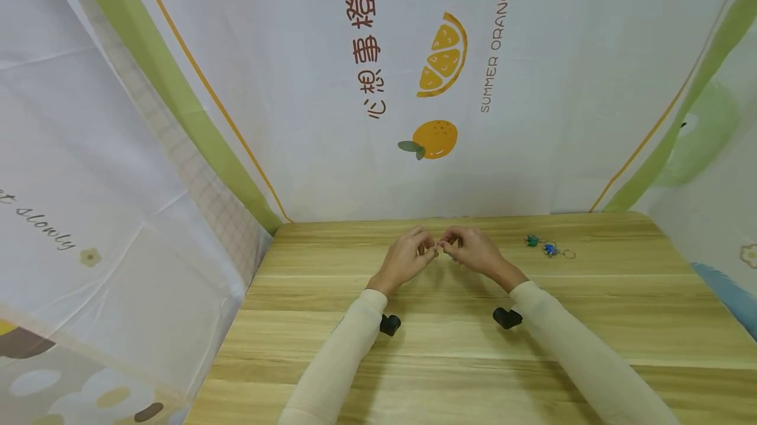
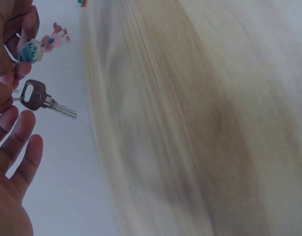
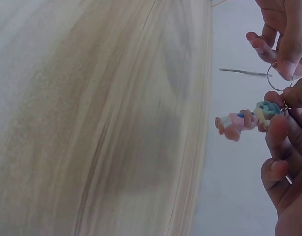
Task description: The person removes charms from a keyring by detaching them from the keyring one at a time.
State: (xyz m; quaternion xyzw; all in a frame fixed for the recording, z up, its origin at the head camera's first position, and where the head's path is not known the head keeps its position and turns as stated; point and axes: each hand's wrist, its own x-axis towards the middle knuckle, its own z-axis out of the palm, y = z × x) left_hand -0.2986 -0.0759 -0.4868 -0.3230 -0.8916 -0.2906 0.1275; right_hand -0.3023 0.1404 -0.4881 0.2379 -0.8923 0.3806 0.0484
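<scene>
In the head view both hands meet above the far middle of the table. My left hand [image 1: 408, 254] pinches a thin metal key ring [image 3: 269, 81] between thumb and fingers. A key [image 2: 37, 96] with a dark brown head hangs at that ring, its blade pointing outward. My right hand [image 3: 288, 182] pinches the top of a small figure charm [image 3: 246, 119] with blue-green hair and a pink body, close beside the ring. The fingers partly hide where ring, key and charm join. Left-hand fingers away from the pinch stand loosely spread.
Right of the hands, a green charm [image 1: 532, 240] and a blue charm [image 1: 550, 250] with rings lie on the wooden table [image 1: 449, 372]. Black wrist-camera parts [image 1: 506, 318] show beneath the forearms. A white printed cloth [image 1: 296, 83] hangs behind the table's far edge.
</scene>
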